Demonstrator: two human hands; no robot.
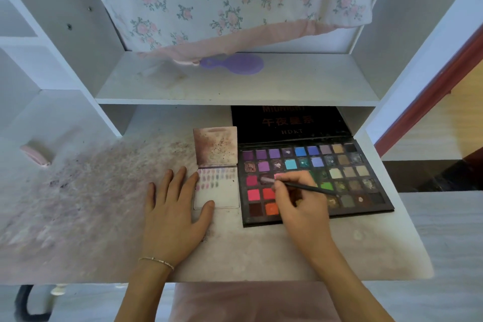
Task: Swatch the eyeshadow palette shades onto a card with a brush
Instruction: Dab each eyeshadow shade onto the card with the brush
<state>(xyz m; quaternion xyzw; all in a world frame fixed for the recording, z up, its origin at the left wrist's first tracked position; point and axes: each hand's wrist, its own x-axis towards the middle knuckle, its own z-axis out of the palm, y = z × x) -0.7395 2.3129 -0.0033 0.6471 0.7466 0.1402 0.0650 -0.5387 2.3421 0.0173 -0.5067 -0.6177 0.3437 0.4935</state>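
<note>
Palette (339, 172) lies open on the table (261, 251), lid folded back beneath the shelf (235, 86). Right hand (300, 198) pinches the brush (308, 188) over the pans; the bristle end touches a pan in the pink and red columns at the left. Card (222, 196), bearing rows of small colour marks along its upper part, lies just beside the palette's left edge. Left hand (175, 212) rests flat, fingers straight, thumb on the card's lower corner. Purple hairbrush (235, 63) lies on the shelf.
</note>
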